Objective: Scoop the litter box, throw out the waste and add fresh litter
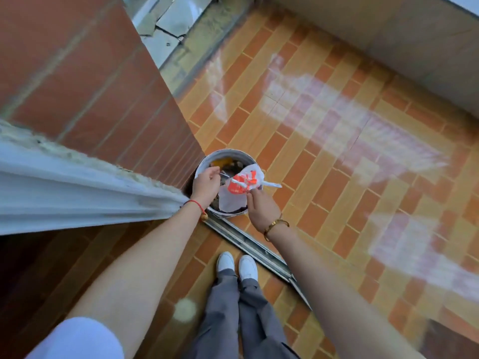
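1. The person is standing on a glossy floor (298, 156) of orange and yellow tiles laid like brickwork, with pale window light reflecting across it.
2. A wall (90, 81) of red-brown tiles is rising on the left, and a grey wall (414, 47) is closing off the upper right.
3. A white ledge (64, 187) with a crumbling, dirty edge is jutting in from the left.
4. A metal door track (248, 242) is running diagonally across the floor, just ahead of the white shoes (237, 264).
5. A round metal bin (228, 152) is sitting on the floor at the foot of the tiled wall, touching the far end of the track, with dark and yellow rubbish inside.
6. A white-and-orange plastic bag (238, 189) is hanging over the bin's mouth.
7. The left hand (206, 183), with fingers curled, is pinching a thin pale strand of the bag above the bin.
8. The right hand (261, 209) is gripping the bag's near edge between thumb and fingers.
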`<state>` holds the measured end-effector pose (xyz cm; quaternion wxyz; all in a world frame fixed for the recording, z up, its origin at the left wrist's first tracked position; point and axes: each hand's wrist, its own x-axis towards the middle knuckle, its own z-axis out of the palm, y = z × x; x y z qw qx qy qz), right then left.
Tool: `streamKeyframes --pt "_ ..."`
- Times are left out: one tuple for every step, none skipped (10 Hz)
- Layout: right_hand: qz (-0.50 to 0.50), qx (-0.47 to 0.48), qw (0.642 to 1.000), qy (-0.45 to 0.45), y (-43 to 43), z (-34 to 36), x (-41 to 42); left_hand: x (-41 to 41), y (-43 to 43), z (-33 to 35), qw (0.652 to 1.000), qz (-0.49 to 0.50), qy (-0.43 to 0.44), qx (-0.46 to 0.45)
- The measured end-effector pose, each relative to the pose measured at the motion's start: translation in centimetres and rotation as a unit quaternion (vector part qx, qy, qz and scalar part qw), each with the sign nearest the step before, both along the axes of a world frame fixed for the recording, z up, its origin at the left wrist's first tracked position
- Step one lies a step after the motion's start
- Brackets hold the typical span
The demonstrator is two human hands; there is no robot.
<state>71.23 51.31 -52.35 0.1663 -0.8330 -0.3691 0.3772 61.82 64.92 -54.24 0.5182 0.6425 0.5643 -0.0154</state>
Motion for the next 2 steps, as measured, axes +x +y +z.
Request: streamKeyframes --pt "-0.018 0.008 1.000 -0.003 0.2 -1.8 0.6 0.2 1.2 -3.0 0.989 -0.143 0.023 -0.010" --pt "-0.055 0.005 0.998 0.014 0.6 -2.8 1.0 -0.1 1.5 -5.0 0.964 -0.249 0.085 0.031"
